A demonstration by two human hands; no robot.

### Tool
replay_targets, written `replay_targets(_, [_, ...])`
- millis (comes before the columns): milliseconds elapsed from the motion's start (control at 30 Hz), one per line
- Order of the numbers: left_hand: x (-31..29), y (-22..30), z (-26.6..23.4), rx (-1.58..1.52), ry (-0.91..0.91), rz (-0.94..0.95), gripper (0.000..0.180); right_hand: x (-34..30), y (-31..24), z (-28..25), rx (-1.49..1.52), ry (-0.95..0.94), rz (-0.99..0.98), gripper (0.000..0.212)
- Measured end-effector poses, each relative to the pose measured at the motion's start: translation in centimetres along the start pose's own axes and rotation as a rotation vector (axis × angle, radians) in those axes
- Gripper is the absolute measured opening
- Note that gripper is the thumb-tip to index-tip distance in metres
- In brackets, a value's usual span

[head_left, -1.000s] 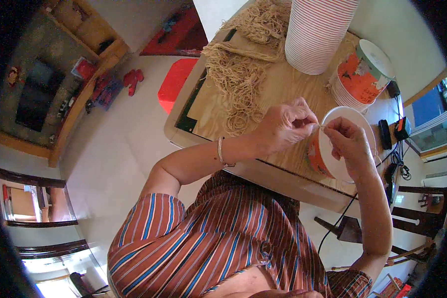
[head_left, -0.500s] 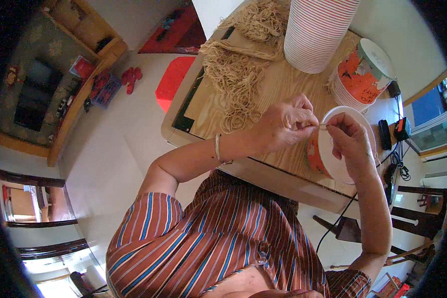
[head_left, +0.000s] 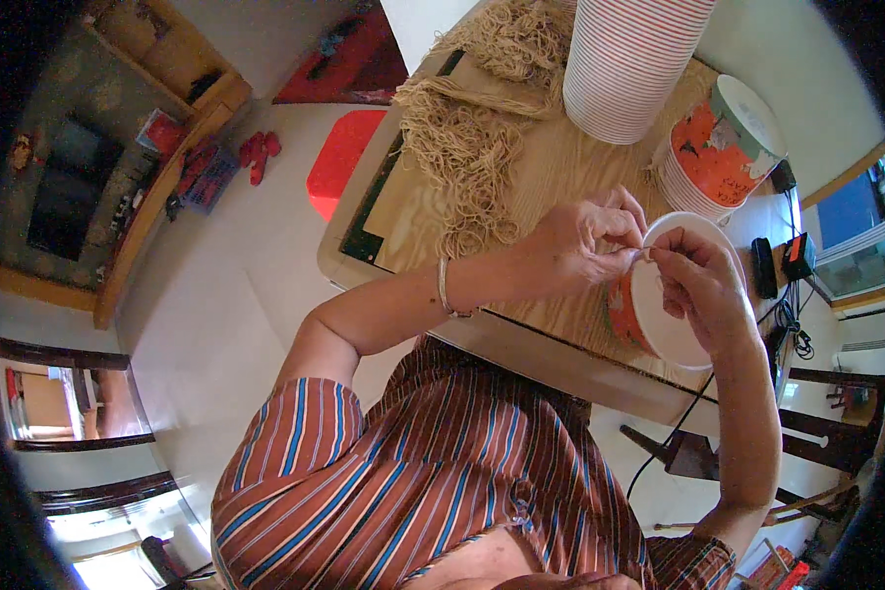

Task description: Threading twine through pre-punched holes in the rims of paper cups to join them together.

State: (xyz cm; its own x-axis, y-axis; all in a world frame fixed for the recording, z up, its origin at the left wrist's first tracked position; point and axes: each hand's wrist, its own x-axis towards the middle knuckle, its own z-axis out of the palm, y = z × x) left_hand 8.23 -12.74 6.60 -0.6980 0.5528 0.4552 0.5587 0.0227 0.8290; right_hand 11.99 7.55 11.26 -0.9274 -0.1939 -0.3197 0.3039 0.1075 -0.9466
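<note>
Over an orange-and-white paper bucket near the table's front edge, my two hands meet fingertip to fingertip. My left hand is closed in a pinch, with a bracelet on its wrist. My right hand pinches from the other side. Between the fingertips a short bit of thin pale string shows; the rest is hidden by the fingers. To the left of my left hand lies a loose heap of beige string on the wooden tabletop.
A tall stack of white paper buckets stands at the back. Right of it are stacked orange buckets with a green-and-white one on top. Black cables and a small box sit by the right edge. A red stool stands left.
Both hands have shifted slightly right and down, and the fingertips are closer together. Less string shows between them.
</note>
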Motion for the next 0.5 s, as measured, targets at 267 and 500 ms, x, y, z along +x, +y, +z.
replay_targets(267, [0.34,-0.47,-0.06,0.066,0.037,0.058,0.004,0.18,-0.12,0.36,-0.120,0.116,0.072,0.007])
replay_targets(500, [0.15,-0.65,0.08,0.227,0.059,0.214,0.012,0.12,-0.04,0.72,-0.212,0.141,0.043,0.006])
